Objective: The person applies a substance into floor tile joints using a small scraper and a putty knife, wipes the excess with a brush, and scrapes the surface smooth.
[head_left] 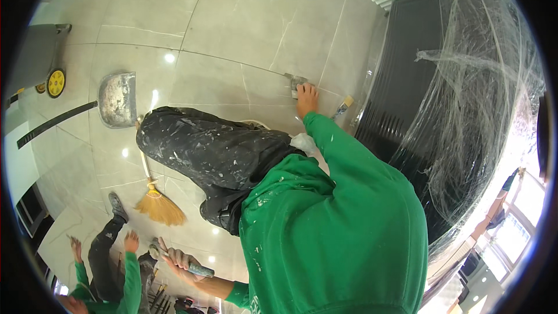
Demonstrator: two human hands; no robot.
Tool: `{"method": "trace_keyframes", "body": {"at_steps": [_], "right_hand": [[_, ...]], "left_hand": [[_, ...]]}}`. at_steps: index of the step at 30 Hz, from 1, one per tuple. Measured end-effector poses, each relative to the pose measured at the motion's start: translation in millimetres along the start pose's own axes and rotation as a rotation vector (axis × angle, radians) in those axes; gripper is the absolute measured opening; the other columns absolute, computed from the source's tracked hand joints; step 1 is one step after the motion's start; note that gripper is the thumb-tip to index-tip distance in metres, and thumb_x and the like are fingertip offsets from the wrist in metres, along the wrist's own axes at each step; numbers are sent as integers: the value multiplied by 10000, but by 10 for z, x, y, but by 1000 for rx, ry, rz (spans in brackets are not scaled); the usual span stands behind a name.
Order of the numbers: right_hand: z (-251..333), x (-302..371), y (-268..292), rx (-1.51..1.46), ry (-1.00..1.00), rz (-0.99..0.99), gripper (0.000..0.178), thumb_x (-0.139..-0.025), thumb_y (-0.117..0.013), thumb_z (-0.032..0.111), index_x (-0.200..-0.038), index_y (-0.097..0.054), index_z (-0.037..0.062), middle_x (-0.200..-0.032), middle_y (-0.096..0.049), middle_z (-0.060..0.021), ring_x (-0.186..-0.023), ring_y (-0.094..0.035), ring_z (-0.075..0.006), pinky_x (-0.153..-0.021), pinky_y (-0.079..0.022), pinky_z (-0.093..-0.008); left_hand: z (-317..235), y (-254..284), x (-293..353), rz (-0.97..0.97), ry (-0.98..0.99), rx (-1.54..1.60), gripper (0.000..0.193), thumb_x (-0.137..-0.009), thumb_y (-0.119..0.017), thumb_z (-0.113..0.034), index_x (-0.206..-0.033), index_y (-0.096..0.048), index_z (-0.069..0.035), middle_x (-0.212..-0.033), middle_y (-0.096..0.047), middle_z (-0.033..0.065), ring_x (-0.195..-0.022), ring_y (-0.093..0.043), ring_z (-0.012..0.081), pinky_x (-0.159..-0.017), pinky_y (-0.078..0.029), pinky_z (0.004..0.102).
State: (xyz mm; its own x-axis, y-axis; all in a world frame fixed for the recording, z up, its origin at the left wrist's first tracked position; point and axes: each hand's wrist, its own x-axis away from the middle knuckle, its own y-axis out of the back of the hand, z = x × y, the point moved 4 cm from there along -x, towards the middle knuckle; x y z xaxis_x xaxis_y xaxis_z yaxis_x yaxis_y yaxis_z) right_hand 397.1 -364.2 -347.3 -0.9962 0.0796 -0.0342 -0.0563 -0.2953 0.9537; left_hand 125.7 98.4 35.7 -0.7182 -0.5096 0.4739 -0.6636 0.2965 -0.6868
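My right hand (pixel 308 100) reaches down to the grey tiled floor, its fingers closed on a flat scraper (pixel 296 84) whose blade lies against the tile beside a joint line. To the right of that hand lies a small brush (pixel 343 107) with a pale yellowish end. At the lower left, my left hand (pixel 183 263) is wrapped round a hand tool (pixel 200 270) with a blue-grey handle. The far end of this tool is small, and its exact kind is unclear. My paint-spattered dark trousers (pixel 209 145) cross the middle of the view.
A plastic-wrapped dark unit (pixel 407 70) stands at the right. At left are a worn dustpan (pixel 118 100) with a long black handle, a straw broom (pixel 158 204) and a dark bin (pixel 36 52) with yellow wheels. Another person in green sleeves (pixel 132 282) is at the lower left.
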Motion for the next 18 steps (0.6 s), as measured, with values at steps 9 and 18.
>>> {"method": "trace_keyframes", "body": {"at_steps": [9,18], "right_hand": [[-132,4,160,-24,-21,-10,336,-810,-500,46,-1137,-568,79,-1117,-524,-139,-1078,-486,-344,-897,-378,-459],[258,228,442,-368,114,99,358,-774,-504,-16,-1123,-551,48,-1067,-514,-155,-1051,-493,-353,-920,-384,-446]], "left_hand": [[59,-67,-62,44,26,44,595,-1055,-410,-242,-1526,-125,-16,-742,-342,0,-555,-340,76,-429,-391,205],[685,-361,-202,230,178,64,588,-1045,-426,-333,-1510,-225,-34,-697,-361,-6,-501,-349,71,-430,-387,195]]}}
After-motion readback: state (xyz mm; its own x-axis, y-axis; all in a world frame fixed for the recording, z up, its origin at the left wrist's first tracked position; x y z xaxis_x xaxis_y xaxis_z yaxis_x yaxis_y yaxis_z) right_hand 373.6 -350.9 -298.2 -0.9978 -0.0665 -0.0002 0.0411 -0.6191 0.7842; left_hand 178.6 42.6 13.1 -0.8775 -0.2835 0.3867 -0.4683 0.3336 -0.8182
